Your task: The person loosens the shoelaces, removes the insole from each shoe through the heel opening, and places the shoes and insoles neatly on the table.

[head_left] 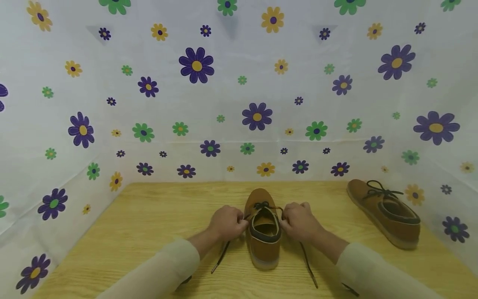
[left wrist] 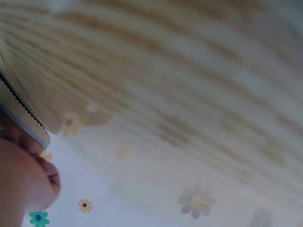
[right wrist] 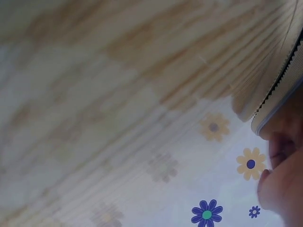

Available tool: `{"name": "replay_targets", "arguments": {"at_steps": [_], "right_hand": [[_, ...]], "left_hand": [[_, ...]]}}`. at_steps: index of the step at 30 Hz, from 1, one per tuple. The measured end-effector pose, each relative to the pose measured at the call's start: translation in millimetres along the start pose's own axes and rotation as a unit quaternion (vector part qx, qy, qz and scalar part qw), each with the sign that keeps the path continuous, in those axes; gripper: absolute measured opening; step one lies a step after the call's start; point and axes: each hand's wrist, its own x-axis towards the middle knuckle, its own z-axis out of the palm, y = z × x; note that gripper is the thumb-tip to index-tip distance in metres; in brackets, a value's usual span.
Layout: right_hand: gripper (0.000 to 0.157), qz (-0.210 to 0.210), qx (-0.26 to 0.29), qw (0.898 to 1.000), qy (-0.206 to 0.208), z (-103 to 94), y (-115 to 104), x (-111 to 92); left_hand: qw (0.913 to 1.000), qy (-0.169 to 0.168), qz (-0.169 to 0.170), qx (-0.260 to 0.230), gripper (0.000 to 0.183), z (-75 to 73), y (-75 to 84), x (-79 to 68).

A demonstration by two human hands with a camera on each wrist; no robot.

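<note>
A yellow wood-grain table (head_left: 157,207) meets white flower-printed cloth (head_left: 224,95) along its far edge. Wide stretches of wood separate the brown lace-up shoe (head_left: 264,249), at lower centre, from the left edge and from the matching brown shoe (head_left: 396,229) at right. The central shoe's toe points toward the frame's top, its long axis nearly vertical. The left hand (head_left: 228,223) and right hand (head_left: 300,221) flank it, fingers curled, pinching its dark laces (head_left: 262,205).

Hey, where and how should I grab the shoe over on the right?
I'd use the right hand, the nearer one, once it lets go of the lace. Come from above on the near side and pinch the dark collar at the heel: the shoe stands upright, opening up, toe pointing away to the left, with its bow forward of that spot.
</note>
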Motion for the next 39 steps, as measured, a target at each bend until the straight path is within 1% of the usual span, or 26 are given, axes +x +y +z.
{"name": "replay_targets", "arguments": {"at_steps": [2,4,6,9,10,12,15,17,19,20,21,22,23,24,25,26,27,29,30,32,35,37,39], "right_hand": [[0.033,0.001,-0.006,1.000,-0.021,0.1,1.0,-1.9],[0.035,0.004,-0.014,0.999,-0.040,0.6,2.7,-3.9],[0.036,0.014,-0.005,0.999,-0.047,0.6,4.3,-5.1],[0.039,0.038,0.011,0.997,-0.059,0.2,6.9,-4.6],[0.039,0.047,0.023,0.997,-0.063,0.0,7.6,-4.2],[0.037,0.066,0.055,0.994,-0.069,-0.8,8.7,-2.9],[0.031,0.086,0.102,0.989,-0.056,-1.8,9.8,-0.7],[0.026,0.092,0.129,0.987,-0.035,-1.8,10.3,0.3],[0.024,0.093,0.154,0.984,-0.013,-1.7,10.0,1.3],[0.023,0.095,0.169,0.981,-0.005,-1.3,9.6,1.7],[0.022,0.097,0.184,0.978,0.001,-1.0,8.9,2.3],[0.022,0.098,0.200,0.975,0.006,-0.8,8.0,2.9],[0.021,0.100,0.213,0.972,0.011,-0.4,7.0,3.5],[0.020,0.101,0.223,0.969,0.018,-0.3,5.7,4.2],[0.018,0.100,0.228,0.968,0.025,0.5,4.6,5.1],[0.017,0.096,0.229,0.968,0.034,0.8,3.2,5.9],[0.015,0.091,0.229,0.968,0.047,0.9,1.8,6.9],[0.011,0.077,0.226,0.968,0.074,1.4,-0.6,9.6],[0.010,0.070,0.224,0.968,0.088,1.6,-1.7,11.0],[0.009,0.056,0.224,0.967,0.112,1.8,-4.1,13.9],[0.013,0.038,0.213,0.967,0.138,3.9,-6.9,17.3],[0.015,0.025,0.204,0.967,0.149,5.5,-8.3,18.6],[0.015,0.013,0.193,0.969,0.155,7.6,-8.9,19.7]], "left_hand": [[0.9999,0.000,-0.010,0.012,0.040,1.0,0.2,-2.0],[0.9998,-0.009,-0.017,0.012,0.042,2.2,-0.2,-4.0],[0.9996,-0.022,-0.019,-0.005,0.042,3.6,-0.6,-4.8],[0.9972,-0.047,-0.029,-0.050,0.040,4.7,-1.5,-4.3],[0.9952,-0.057,-0.039,-0.070,0.040,4.6,-1.6,-3.7],[0.9905,-0.063,-0.060,-0.107,0.040,3.7,-1.5,-2.3],[0.9830,-0.051,-0.086,-0.154,0.039,1.9,-1.2,0.0],[0.9794,-0.030,-0.095,-0.176,0.037,1.2,-0.5,1.6],[0.9767,-0.004,-0.095,-0.192,0.034,1.4,0.6,2.8],[0.9776,0.011,-0.089,-0.190,0.032,1.7,1.5,3.1],[0.9808,0.028,-0.078,-0.177,0.030,2.8,2.1,3.6],[0.9845,0.048,-0.060,-0.158,0.028,3.9,3.2,3.7],[0.9882,0.069,-0.038,-0.132,0.026,5.1,4.4,3.6],[0.9910,0.093,-0.010,-0.095,0.024,6.4,5.5,3.6],[0.9909,0.121,0.018,-0.057,0.022,7.4,6.7,3.4],[0.9879,0.147,0.043,-0.021,0.020,8.3,7.8,3.4],[0.9831,0.171,0.063,0.012,0.018,8.8,9.1,3.8],[0.9727,0.205,0.094,0.057,0.014,8.2,11.7,5.3],[0.9678,0.215,0.105,0.077,0.013,7.3,12.8,6.6],[0.9626,0.219,0.121,0.104,0.015,5.3,14.7,9.9],[0.9579,0.205,0.154,0.129,0.019,2.7,16.5,14.3],[0.9556,0.196,0.174,0.134,0.021,1.4,17.6,16.2],[0.9517,0.196,0.192,0.138,0.022,1.3,18.6,17.6]]}}
